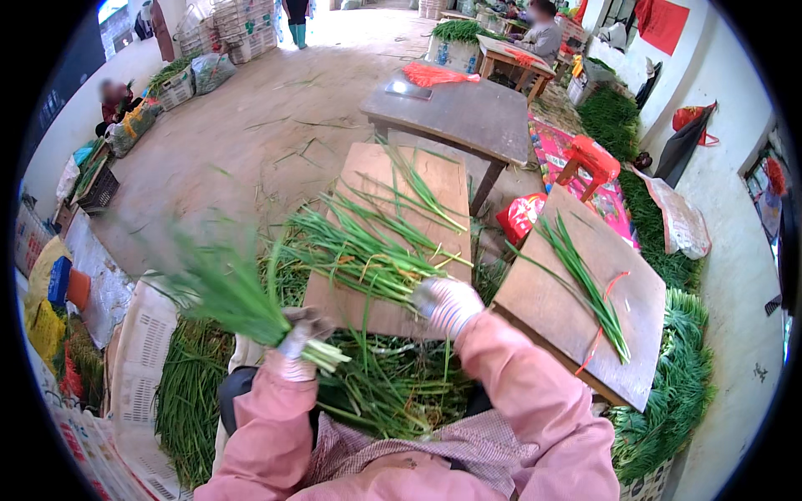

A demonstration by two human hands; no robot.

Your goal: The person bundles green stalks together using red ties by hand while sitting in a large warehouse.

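My left hand (302, 338), in a pale glove, is closed around a thick bunch of garlic chives (238, 301). Their white stem ends poke out below the fist and the leafy tops are smeared by motion. On the wooden board (334, 314) in front of me lies a loose pile of garlic chives (355, 255), some with yellowed leaves. My right hand (451, 306), in a white striped glove, grips the stem ends at the pile's near right side; its fingertips are partly blurred. Cut chives (393, 388) heap up below the board, between my arms.
At right, a wooden table (622, 288) carries a few chives (576, 267) and a red tie (603, 321). Beyond the board stands a dark table (468, 113) with red ties (439, 75). More chives (681, 376) line the right wall; a white crate (142, 376) stands left. Other people work farther off.
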